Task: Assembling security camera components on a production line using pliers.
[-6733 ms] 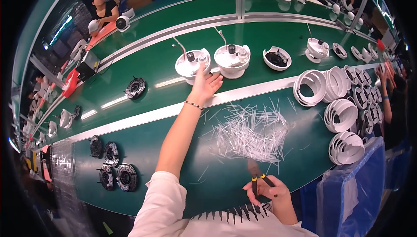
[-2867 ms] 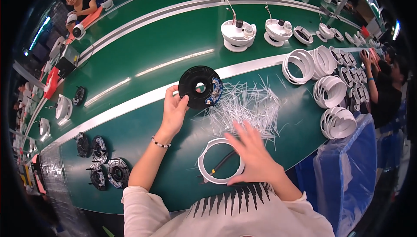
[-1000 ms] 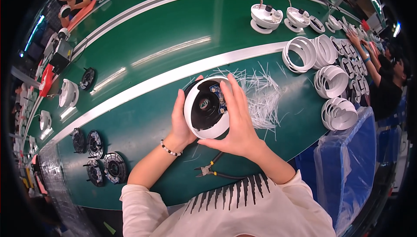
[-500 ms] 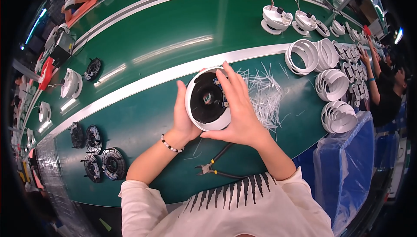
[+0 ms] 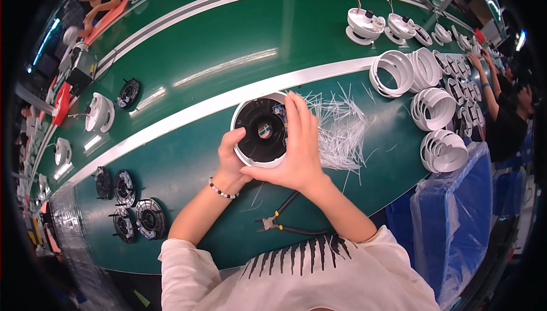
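Between my two hands, above the table, is a round white ring (image 5: 239, 150) with a black disc (image 5: 253, 140) inside it. The disc has a small hole at its middle and bits of blue circuit board at its edge. My left hand (image 5: 232, 160) grips the lower left of the ring, its thumb over the rim onto the disc. On the other side my right hand (image 5: 299, 151) wraps the rim, fingers stretched along it and thumb underneath. Below the hands, diagonal cutters (image 5: 268, 222) with black and yellow handles lie with jaws apart.
Loose thin white plastic strips (image 5: 342, 134) are heaped right of my hands. Stacked white rings (image 5: 433, 108) stand farther right, by a blue plastic-lined bin (image 5: 450, 214). Several black discs (image 5: 150, 218) lie at left. Beyond a metal rail (image 5: 188, 111), white housings (image 5: 364, 26) sit on the green belt.
Both hands have shifted slightly left with the ring, now tilted more face-up. My left thumb has moved from outside the ring onto its front.
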The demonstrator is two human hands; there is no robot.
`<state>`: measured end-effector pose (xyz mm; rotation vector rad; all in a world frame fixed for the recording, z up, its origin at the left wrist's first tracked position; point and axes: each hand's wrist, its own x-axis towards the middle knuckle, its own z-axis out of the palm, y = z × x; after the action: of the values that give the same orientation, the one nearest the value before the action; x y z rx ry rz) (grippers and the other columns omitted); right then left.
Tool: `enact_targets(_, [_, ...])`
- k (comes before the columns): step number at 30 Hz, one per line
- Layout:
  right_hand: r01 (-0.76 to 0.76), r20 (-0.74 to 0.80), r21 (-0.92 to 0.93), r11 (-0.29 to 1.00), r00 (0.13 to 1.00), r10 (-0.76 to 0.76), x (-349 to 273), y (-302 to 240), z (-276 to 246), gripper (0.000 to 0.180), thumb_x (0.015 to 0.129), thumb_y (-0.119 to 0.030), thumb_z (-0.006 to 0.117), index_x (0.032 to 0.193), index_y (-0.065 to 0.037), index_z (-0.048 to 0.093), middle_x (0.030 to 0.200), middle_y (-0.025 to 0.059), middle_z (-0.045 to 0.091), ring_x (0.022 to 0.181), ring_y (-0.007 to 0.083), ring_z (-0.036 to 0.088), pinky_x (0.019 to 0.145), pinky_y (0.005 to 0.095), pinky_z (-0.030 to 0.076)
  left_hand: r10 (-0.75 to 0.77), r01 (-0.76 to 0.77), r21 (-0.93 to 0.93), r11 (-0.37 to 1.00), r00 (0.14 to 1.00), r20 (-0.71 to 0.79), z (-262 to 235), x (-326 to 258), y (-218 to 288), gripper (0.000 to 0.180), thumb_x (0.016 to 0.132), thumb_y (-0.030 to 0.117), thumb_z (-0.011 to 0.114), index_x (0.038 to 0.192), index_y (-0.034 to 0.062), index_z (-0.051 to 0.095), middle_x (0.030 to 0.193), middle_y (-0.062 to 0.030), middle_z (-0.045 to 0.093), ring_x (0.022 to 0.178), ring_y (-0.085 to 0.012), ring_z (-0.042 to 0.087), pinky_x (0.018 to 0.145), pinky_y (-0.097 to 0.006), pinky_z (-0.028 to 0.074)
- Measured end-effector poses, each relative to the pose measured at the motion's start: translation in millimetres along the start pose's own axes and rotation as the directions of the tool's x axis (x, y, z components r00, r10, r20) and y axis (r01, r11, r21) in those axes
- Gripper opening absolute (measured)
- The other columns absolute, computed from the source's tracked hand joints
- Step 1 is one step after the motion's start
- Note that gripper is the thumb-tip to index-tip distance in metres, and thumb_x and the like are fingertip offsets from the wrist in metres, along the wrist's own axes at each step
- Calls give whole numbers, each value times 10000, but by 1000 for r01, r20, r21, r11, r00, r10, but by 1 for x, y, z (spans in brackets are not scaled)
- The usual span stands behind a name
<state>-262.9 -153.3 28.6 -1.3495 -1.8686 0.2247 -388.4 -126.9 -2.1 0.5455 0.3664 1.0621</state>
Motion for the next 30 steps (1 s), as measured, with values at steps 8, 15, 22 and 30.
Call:
enact_targets(8, [17,-94,3,1000,995,-17,-12,30,4,1105,507,-541,719,1284,34,184,1314,250,220,1198,431,212,955,509,191,12,-27,-119,993,992,-128,13,16,-18,511,764,313,464,1175,12,425,1131,-141,509,1030,-257,505,907,-374,402])
enact_targets(15, [119,-177,-340,933,966,-187,24,150,-94,448,577,-230,711,958,-52,556,1080,119,504,1028,313,443,873,433,326,-43,-1,-171,985,966,-254,-17,122,-5,432,887,309,353,1185,-1,390,1193,-167,458,1114,-295,437,974,-444,335])
enact_targets(22, [-89,-247,-664,742,963,-105,73,247,-180,421,585,24,574,1001,-35,554,1094,151,514,1034,315,462,897,388,364,143,-161,-20,987,923,-356,-97,223,3,252,901,189,401,1018,-21,476,1042,-140,534,979,-233,510,904,-373,394])
enact_targets(30, [-81,-61,-771,632,997,53,104,300,-193,133,652,-48,562,778,-66,598,767,149,588,737,339,558,641,418,436,244,-73,407,911,889,-387,-34,115,25,636,800,260,596,1274,2,259,1220,-145,427,1145,-196,380,940,-349,308])
